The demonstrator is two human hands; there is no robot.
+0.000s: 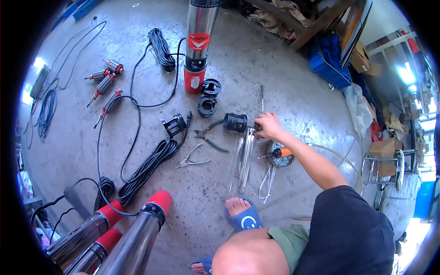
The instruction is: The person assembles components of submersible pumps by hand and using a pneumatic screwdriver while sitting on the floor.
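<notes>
My right hand (268,126) reaches out over the floor, fingers curled at the upper ends of a bundle of shiny metal rods (246,160). What its fingertips pinch is hidden. Just left of the hand lies a black cylindrical plastic housing (234,122). Beyond the hand a thin metal rod (262,98) points away. To the right, an orange-bodied driver tool (280,152) rests across a round container of small metal pieces (283,161). Left of the rods are green-handled cutters (211,139) and silver pliers (192,158). My left hand does not show.
A steel cylinder with a red base (195,80) stands ahead beside black ring-shaped housings (207,105). Several motor armatures (109,101) and coiled black cables (149,165) lie left. Red-ended steel tubes (146,229) fill the lower left. A blue crate (330,66) sits far right.
</notes>
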